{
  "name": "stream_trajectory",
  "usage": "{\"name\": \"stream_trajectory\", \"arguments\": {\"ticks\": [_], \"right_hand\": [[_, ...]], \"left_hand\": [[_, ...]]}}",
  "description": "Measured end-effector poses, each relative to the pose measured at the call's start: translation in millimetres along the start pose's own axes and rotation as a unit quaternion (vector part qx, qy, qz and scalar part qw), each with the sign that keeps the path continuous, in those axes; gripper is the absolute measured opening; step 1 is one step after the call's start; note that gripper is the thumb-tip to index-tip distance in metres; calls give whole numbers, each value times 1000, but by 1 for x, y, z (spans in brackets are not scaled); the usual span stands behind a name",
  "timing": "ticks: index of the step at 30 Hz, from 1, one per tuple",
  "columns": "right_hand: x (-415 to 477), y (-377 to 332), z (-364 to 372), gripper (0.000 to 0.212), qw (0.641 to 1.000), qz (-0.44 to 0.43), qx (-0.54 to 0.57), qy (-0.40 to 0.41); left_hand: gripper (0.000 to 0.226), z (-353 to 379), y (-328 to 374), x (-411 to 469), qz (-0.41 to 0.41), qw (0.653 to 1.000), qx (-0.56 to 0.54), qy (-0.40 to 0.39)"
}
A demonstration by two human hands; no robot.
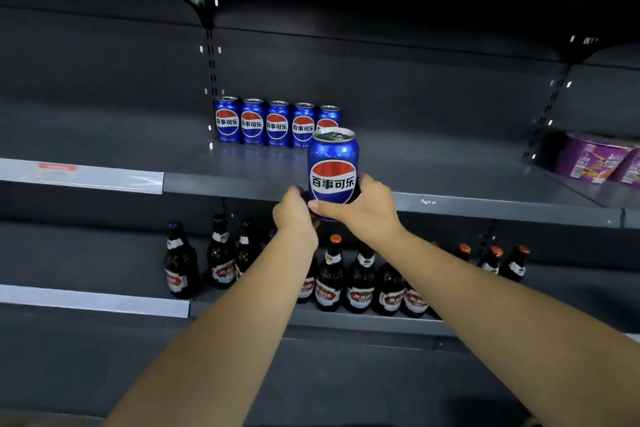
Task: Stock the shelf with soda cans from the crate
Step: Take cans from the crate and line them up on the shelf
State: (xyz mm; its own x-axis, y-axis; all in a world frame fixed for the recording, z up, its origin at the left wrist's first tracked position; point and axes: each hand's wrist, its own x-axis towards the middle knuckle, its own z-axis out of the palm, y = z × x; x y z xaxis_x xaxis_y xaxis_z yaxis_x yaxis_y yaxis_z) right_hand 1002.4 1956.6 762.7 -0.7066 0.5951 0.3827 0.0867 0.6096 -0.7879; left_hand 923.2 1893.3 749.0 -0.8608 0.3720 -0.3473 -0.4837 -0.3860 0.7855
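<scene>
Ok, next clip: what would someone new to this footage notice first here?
A blue soda can held upright in mid-view, gripped low by the left hand and right hand, at the front edge of the middle shelf. Behind it, a row of five matching cans stands at the back of that shelf, and brown bottles line the shelf below.

The held can (333,170) reads 百事可乐; so do the cans (252,123) along the shelf's (450,180) back edge. Labels on the bottles (360,288) show U8.
</scene>
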Motion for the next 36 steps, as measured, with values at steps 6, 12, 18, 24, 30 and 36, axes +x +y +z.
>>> {"name": "stream_trajectory", "arguments": {"ticks": [6,12,18,24,30,36], "right_hand": [[21,10,1,62,999,8,24,21],[62,25,12,67,993,70,39,81],[123,42,25,67,984,139,18,107],[181,65,44,63,972,191,21,137],[216,90,47,63,959,231,27,161],[245,110,52,50,953,240,28,182]], "left_hand": [[24,2,5,12,85,994,56,32],[31,22,18,48,134,985,113,-3],[29,50,39,111,126,981,133,-64],[31,76,54,178,69,976,175,-106],[25,98,54,225,26,970,204,-131],[25,123,43,256,-3,944,270,-189]]}}
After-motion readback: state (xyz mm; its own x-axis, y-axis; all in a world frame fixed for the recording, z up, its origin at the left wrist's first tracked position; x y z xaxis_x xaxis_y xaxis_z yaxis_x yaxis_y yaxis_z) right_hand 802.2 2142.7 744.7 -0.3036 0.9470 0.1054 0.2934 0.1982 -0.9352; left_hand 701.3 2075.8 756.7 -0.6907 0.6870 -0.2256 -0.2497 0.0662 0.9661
